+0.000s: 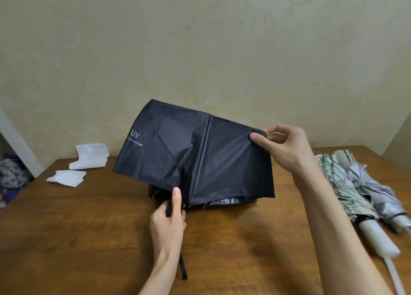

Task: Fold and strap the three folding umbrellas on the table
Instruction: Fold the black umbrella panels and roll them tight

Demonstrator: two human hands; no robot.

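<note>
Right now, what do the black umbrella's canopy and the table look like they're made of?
Black umbrella: canopy of thin woven synthetic, probably; matte, creasing softly. Table: wood or veneer, brown grain visible, slight sheen.

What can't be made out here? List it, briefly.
Head view, all of it:
- Handle of the black umbrella: enclosed by the gripping left hand; only a dark strap shows below.
- Its shaft and most ribs: covered by the canopy that the right hand pinches.
- Print under "UV": too small, creased.
- White wrist cord of the green-leaf umbrella: cut off by the bottom edge.
- Handle end of the silver umbrella: cut off by the right edge.
</note>
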